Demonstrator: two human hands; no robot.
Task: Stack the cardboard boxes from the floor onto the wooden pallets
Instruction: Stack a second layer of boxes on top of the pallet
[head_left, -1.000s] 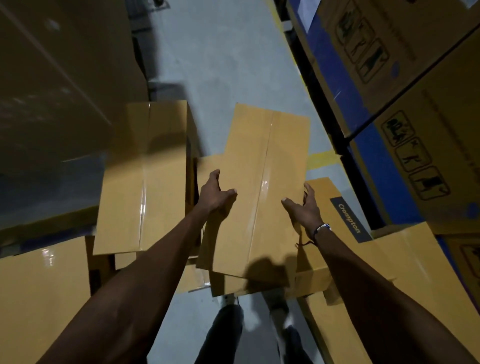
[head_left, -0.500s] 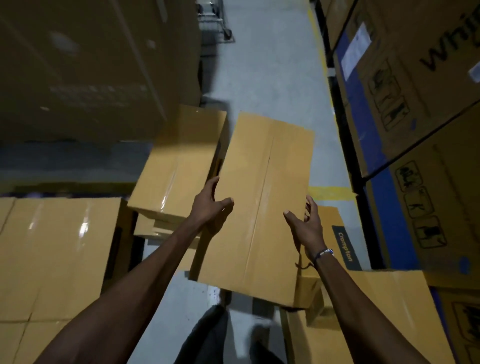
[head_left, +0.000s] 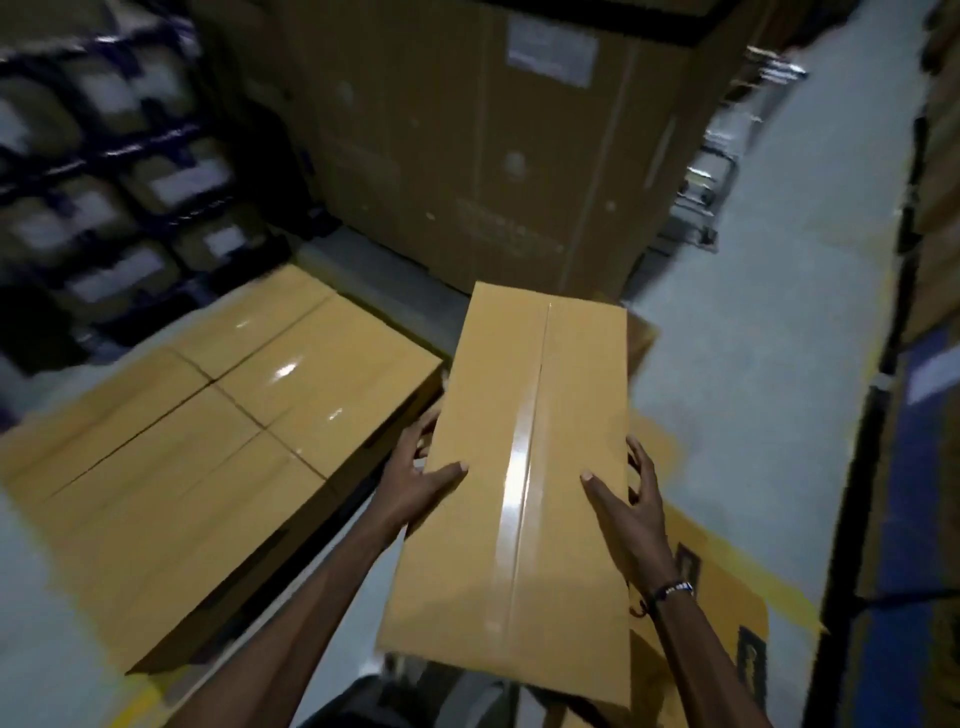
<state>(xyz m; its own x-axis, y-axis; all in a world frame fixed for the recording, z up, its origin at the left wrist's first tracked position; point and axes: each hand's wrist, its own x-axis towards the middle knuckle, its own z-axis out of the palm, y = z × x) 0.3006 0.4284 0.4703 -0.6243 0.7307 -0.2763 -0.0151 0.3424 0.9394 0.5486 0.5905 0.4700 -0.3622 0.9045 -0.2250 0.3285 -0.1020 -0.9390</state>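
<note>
Head view: I am carrying the box (head_left: 524, 488) lengthwise in front of me, my left hand (head_left: 415, 480) and right hand (head_left: 626, 501) clamping its long sides, thumbs lying across the top, fingers curling down the flanks. It is hanging clear of the floor (head_left: 753, 312), just right of the stack's (head_left: 208, 431) near right corner. The taped top is looking glossy, so I am judging a side squeeze could be slipping; the far end might also be clipping the stack's edge. Half a second ago the stack was sitting farther left.
</note>
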